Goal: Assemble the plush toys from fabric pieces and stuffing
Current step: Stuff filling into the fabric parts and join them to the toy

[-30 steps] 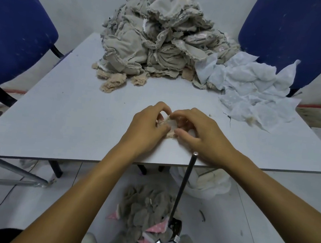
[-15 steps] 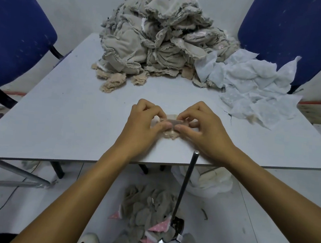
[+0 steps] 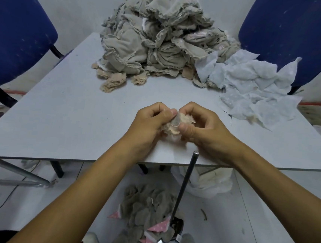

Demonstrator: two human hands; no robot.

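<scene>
The small beige piece point(image 3: 172, 126) sat just above the near tabletop point(image 3: 58, 115) edge, pinched between both grips, left hand point(image 3: 152, 120) and right hand point(image 3: 200, 128) equally close on either side.

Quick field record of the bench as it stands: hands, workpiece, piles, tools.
left hand: pinches the small beige fabric piece
right hand: pinches the same piece
small beige fabric piece: between both hands, near the front edge of the table
grey-beige fabric pile: table back
white fabric pile: table back right
dark rod: leans below the table edge
</scene>
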